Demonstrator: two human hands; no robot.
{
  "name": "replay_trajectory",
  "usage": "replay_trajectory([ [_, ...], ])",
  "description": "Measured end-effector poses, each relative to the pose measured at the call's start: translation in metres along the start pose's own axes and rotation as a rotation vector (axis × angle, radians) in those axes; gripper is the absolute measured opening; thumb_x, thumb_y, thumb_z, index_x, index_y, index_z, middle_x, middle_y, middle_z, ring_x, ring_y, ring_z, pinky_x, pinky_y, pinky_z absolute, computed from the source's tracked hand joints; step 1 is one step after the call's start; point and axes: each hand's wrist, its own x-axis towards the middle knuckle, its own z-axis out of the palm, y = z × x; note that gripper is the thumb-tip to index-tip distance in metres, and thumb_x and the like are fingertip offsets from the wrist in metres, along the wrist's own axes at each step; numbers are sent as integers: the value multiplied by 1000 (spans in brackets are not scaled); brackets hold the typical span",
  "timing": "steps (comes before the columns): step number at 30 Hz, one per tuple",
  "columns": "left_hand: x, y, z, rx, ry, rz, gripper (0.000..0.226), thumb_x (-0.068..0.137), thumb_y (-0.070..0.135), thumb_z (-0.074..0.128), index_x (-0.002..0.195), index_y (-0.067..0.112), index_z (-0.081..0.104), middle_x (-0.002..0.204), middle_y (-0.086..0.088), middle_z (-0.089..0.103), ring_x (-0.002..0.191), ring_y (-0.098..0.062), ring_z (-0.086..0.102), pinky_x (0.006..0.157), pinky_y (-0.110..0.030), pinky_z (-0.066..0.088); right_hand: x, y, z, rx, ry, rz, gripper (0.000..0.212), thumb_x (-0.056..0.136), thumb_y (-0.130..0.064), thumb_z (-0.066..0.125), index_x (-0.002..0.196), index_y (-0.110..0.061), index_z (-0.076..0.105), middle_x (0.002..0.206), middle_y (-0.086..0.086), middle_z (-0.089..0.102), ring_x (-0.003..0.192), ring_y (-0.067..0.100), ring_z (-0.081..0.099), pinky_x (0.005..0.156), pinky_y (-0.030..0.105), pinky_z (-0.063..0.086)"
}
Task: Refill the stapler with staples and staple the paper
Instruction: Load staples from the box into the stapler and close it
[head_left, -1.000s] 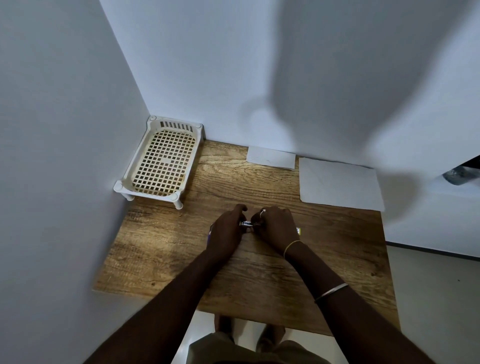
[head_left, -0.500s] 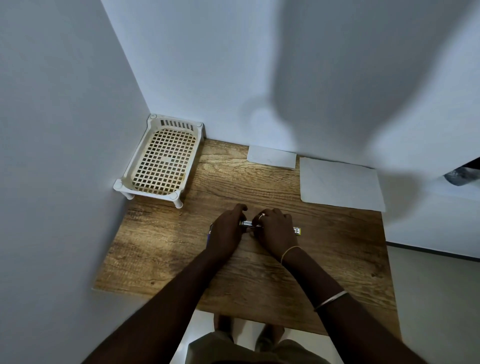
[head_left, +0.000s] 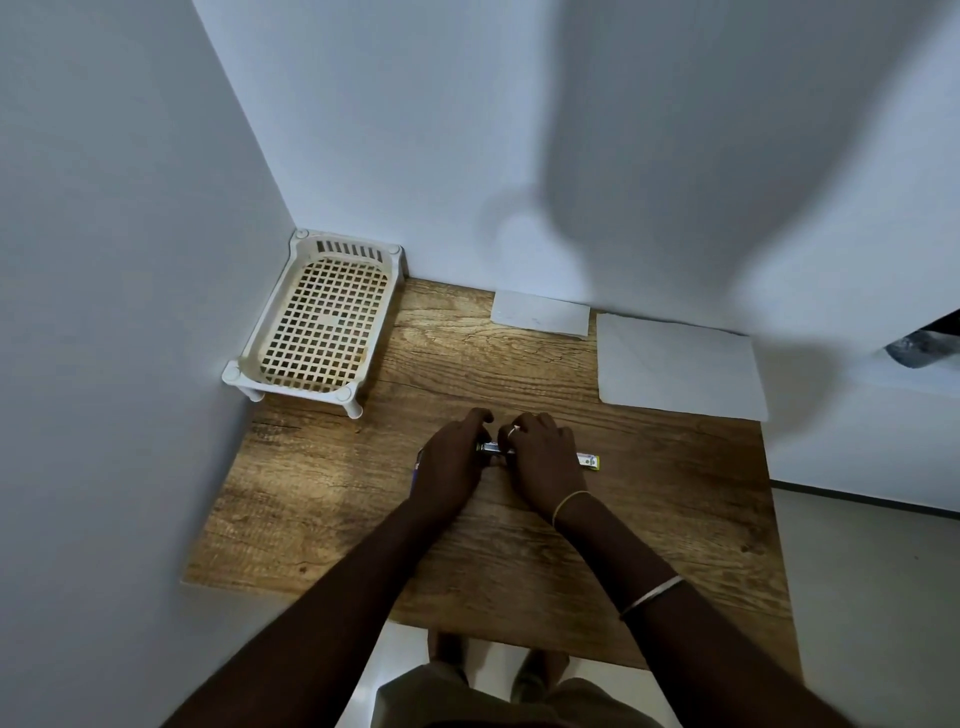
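Left hand (head_left: 451, 465) and right hand (head_left: 543, 467) both gripped the stapler (head_left: 491, 448), mid table (head_left: 311, 493).
Fingers of each curled over it; only a short metal stretch showed between them. It lay flat, well apart from the paper (head_left: 675, 366) at the back wall and the tray (head_left: 291, 385) in the corner.

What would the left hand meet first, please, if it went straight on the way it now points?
Probably the small paper sheet by the back wall, since the left hand points forward and rightward. It might brush the fingers of the right hand first; depth is unclear.
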Motion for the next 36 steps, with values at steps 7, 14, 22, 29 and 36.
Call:
replay_trajectory([
  [7, 1, 0, 0, 37, -9, -18, 60, 78, 23, 84, 127, 32, 50, 103, 9, 74, 95, -13, 66, 75, -33, 50, -18, 27, -7, 333, 147, 99, 21, 84, -24, 74, 105, -23, 74, 99, -3, 73, 93, 16, 66, 82, 33, 54],
  [14, 2, -1, 0, 31, -11, -21, 58, 77, 26, 85, 126, 31, 53, 103, 9, 74, 95, -12, 65, 76, -32, 50, -18, 25, -8, 449, 188, 184, 31, 86, -23, 75, 116, -22, 73, 103, -1, 76, 97, 16, 69, 89, 37, 55],
  [22, 2, 2, -3, 19, -8, -26, 54, 79, 26, 83, 126, 30, 56, 101, 7, 75, 95, -14, 67, 79, -36, 54, -15, 17, -12, 168, 209, 39, 20, 77, -18, 79, 97, -24, 81, 80, 6, 76, 74, 26, 69, 72, 36, 53],
  [29, 1, 2, -3, -1, 25, -4, 53, 78, 26, 84, 125, 30, 60, 100, 6, 77, 93, -13, 69, 76, -31, 53, -4, 17, -23, -76, 65, -103, 11, 86, -24, 65, 85, -21, 76, 76, 7, 70, 77, 28, 65, 67, 35, 45],
  [36, 1, 2, -7, -10, 6, 18, 51, 80, 26, 82, 127, 28, 61, 102, 3, 78, 95, -15, 70, 81, -35, 54, 0, 20, -18, 192, 65, 82, 14, 79, -23, 74, 92, -25, 78, 85, 0, 76, 82, 18, 69, 70, 26, 46],
])
